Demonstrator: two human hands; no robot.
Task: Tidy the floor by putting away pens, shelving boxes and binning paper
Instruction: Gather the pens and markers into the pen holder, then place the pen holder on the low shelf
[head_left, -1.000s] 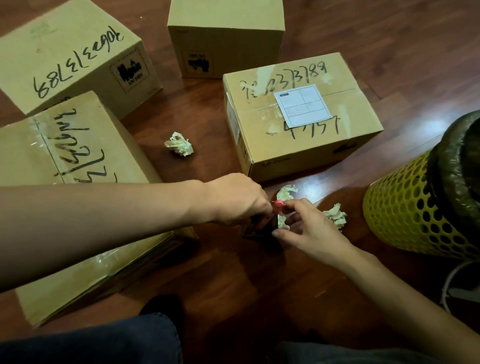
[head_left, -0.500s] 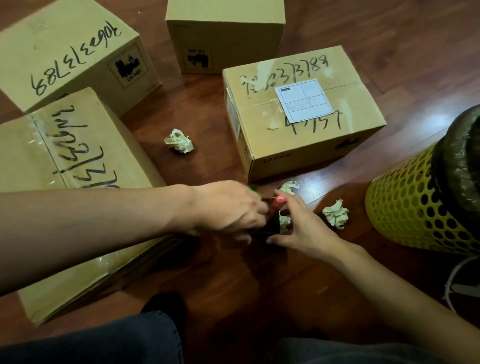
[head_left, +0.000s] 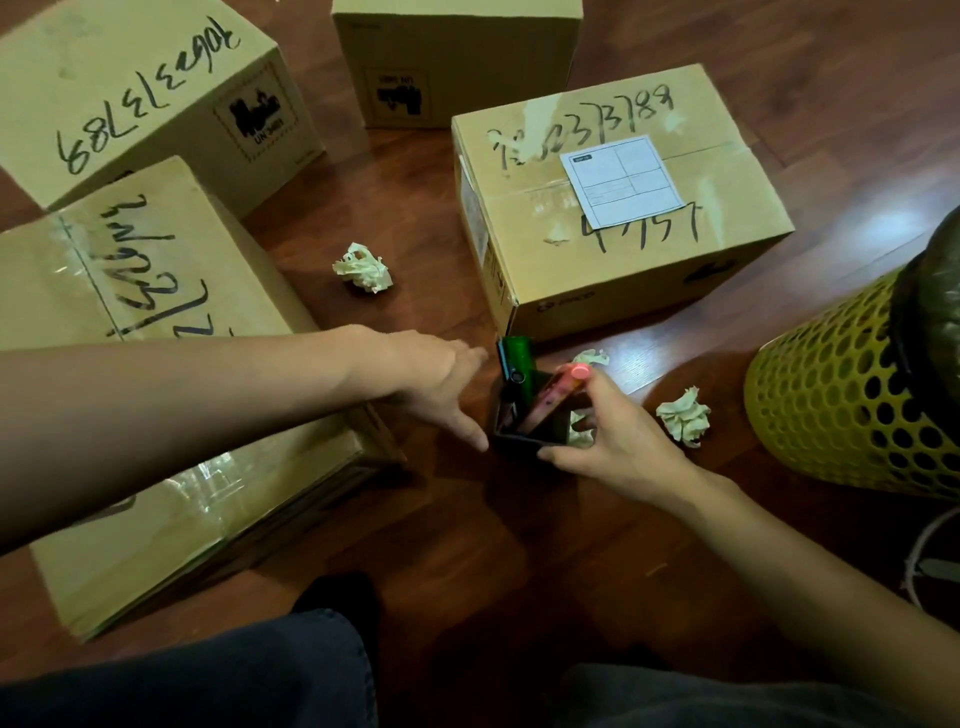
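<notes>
A small black pen holder (head_left: 519, 440) stands on the wood floor with a green marker (head_left: 515, 366) and a pink marker (head_left: 551, 396) leaning in it. My right hand (head_left: 618, 441) grips the holder's near right side, thumb along its front edge. My left hand (head_left: 431, 376) hovers just left of the holder with fingers spread and holds nothing. Crumpled paper balls lie on the floor: one (head_left: 363, 269) at centre left, one (head_left: 684, 423) right of my right hand, and a small one (head_left: 589, 357) behind the holder.
Several cardboard boxes surround the spot: one (head_left: 618, 208) with a white label behind the holder, a large one (head_left: 130, 364) under my left arm, two more (head_left: 140, 93) (head_left: 457, 57) at the back. A yellow perforated bin (head_left: 841, 395) with a dark liner stands at right.
My left hand has let go and pulled back left from the holder, fingers now spread. The pink and green markers now stand uncovered in the holder, which my right hand still steadies.
</notes>
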